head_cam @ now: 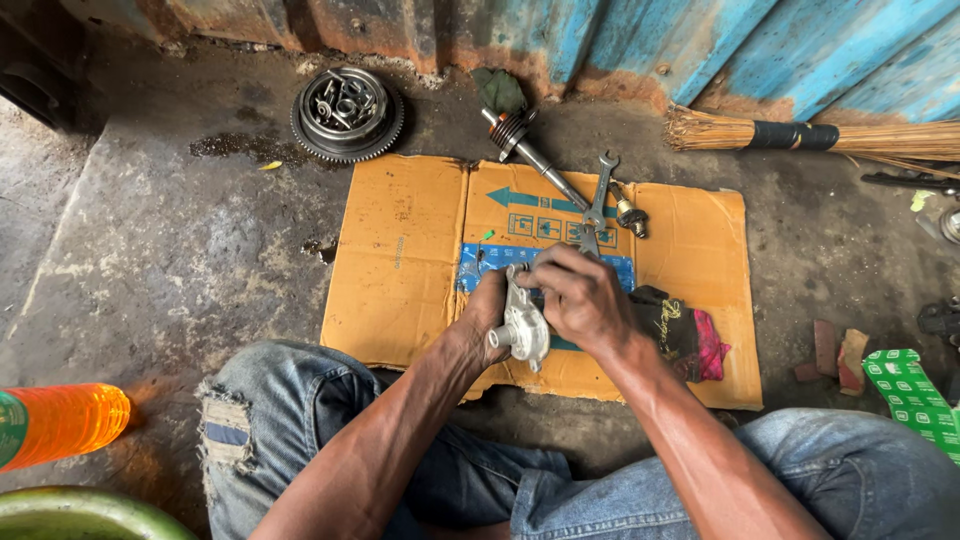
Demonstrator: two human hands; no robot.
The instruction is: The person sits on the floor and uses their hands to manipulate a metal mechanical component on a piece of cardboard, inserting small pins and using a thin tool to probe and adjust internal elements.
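Observation:
My left hand (484,312) grips a small silver metal housing (523,328) from the left and holds it upright over a flattened cardboard sheet (400,250). My right hand (580,296) closes over the top right of the same housing, its fingers curled on the upper edge. Whether the right hand also pinches a small tool is hidden by the fingers. Both forearms reach forward from my knees in torn blue jeans (300,420).
On the cardboard lie a wrench (598,200), a shaft with a gear (535,158), a small brass-coloured part (631,217) and a dark and pink rag (690,335). A round clutch basket (346,112) rests on the concrete. A broom (800,135), orange bottle (60,425) and green box (915,400) surround.

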